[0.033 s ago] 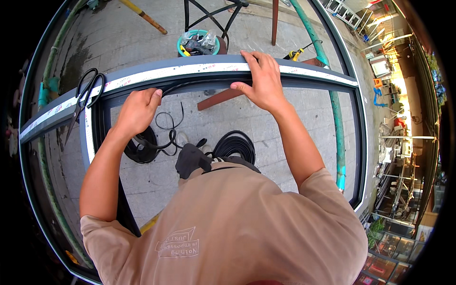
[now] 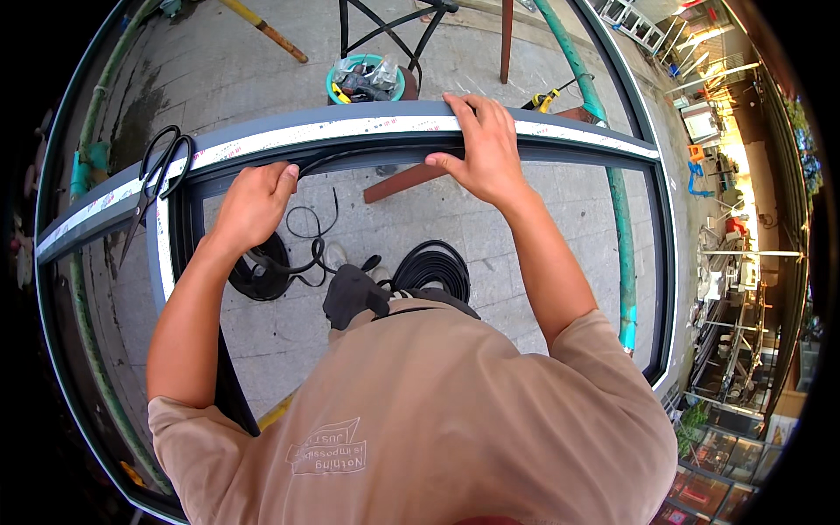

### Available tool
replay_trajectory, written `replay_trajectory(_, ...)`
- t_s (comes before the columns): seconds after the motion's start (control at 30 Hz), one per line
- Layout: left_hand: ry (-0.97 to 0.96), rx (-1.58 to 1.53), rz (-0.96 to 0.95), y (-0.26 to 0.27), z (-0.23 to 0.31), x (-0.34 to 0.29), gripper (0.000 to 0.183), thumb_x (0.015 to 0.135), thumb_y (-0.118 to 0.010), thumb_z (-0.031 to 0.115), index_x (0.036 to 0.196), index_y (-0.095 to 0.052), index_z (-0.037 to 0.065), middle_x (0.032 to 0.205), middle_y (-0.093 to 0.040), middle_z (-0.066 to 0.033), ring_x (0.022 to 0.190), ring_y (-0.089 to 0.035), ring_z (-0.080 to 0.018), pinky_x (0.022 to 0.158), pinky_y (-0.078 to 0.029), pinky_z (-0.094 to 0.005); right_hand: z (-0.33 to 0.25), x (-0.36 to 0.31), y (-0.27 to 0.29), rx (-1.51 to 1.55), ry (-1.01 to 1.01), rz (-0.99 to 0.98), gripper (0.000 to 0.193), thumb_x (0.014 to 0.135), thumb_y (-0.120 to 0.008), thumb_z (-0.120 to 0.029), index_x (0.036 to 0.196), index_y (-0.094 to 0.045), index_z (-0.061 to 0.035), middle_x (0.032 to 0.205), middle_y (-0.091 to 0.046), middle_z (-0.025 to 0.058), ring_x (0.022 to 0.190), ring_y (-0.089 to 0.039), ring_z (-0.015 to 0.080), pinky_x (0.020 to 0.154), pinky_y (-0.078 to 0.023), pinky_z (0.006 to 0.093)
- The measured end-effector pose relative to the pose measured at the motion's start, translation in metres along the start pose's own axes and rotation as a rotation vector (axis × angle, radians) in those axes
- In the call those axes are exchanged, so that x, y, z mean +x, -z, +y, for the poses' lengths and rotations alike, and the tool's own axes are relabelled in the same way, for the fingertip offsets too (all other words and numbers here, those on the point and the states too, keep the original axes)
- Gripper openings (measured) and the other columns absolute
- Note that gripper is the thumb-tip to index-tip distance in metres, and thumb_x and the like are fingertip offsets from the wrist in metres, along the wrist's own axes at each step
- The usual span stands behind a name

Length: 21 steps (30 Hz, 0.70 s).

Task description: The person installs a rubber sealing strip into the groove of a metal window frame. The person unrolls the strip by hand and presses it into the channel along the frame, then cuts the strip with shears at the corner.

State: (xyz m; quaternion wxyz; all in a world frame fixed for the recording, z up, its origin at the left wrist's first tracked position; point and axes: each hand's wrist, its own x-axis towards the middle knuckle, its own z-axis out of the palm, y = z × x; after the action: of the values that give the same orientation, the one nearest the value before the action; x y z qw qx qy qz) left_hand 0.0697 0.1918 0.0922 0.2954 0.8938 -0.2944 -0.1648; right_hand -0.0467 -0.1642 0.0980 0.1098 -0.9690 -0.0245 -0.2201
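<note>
A dark grey window frame (image 2: 350,129), its crossbar covered with white protective film, lies in front of me. My left hand (image 2: 252,206) is closed at the near edge of the crossbar, with the thumb and fingers pinching a thin black rubber strip (image 2: 350,154). That strip runs right along the inner groove towards my right hand (image 2: 484,153). The right fingers hook over the crossbar's far edge, while the thumb stretches left along its near side. Black-handled scissors (image 2: 166,179) lie across the crossbar at the left corner, blades pointing down-left.
Coils of black strip (image 2: 433,267) and another black coil (image 2: 262,276) sit on the paving below. Past the crossbar stands a turquoise bowl (image 2: 331,83) of tools and bags. A yellow-and-black tool (image 2: 546,100) lies right of it. Green pipes (image 2: 622,254) run beneath the frame.
</note>
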Motion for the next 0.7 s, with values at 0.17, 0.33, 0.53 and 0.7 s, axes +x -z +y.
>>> replay_trajectory(0.17, -0.063, 0.039, -0.027, 0.0, -0.006, 0.001, 0.047, 0.117, -0.049, 0.035, 0.099, -0.07, -0.003, 0.085, -0.069, -0.027, 0.087, -0.068, -0.0485, 0.082, -0.052, -0.052, 0.006, -0.003, -0.014, -0.053, 0.011, 0.049, 0.089, 0.072, -0.099, -0.034, 0.15, -0.063, -0.0119, 0.139, -0.064, 0.0186, 0.135, -0.057, 0.0447, 0.122, -0.039, 0.0573)
replay_trajectory(0.33, -0.036, 0.011, 0.0, 0.002, -0.003, -0.001, 0.048, 0.117, -0.048, 0.035, 0.097, -0.069, -0.004, 0.087, -0.07, -0.0274, 0.089, -0.068, -0.0493, 0.083, -0.052, -0.0536, 0.006, -0.001, -0.013, -0.057, 0.064, 0.108, 0.085, 0.07, -0.1, -0.029, 0.145, -0.066, -0.0112, 0.133, -0.066, 0.0162, 0.126, -0.062, 0.0415, 0.112, -0.044, 0.0549)
replay_trajectory(0.53, -0.037, -0.009, 0.03, 0.0, 0.0, 0.0, 0.048, 0.116, -0.049, 0.034, 0.096, -0.069, -0.004, 0.084, -0.069, -0.0262, 0.085, -0.068, -0.0471, 0.08, -0.051, -0.0518, 0.006, 0.0, -0.013, -0.057, 0.06, 0.128, 0.084, 0.067, -0.101, -0.028, 0.143, -0.069, -0.0109, 0.13, -0.069, 0.0139, 0.123, -0.064, 0.0386, 0.109, -0.047, 0.0526)
replay_trajectory(0.7, -0.034, -0.008, 0.041, 0.002, 0.0, 0.0, 0.048, 0.116, -0.049, 0.034, 0.096, -0.069, -0.005, 0.082, -0.068, -0.0261, 0.084, -0.068, -0.047, 0.08, -0.051, -0.0516, 0.012, 0.005, -0.002, -0.013, 0.087, 0.052, 0.084, 0.069, -0.099, -0.024, 0.147, -0.068, -0.0117, 0.13, -0.069, 0.013, 0.123, -0.065, 0.0385, 0.108, -0.049, 0.051)
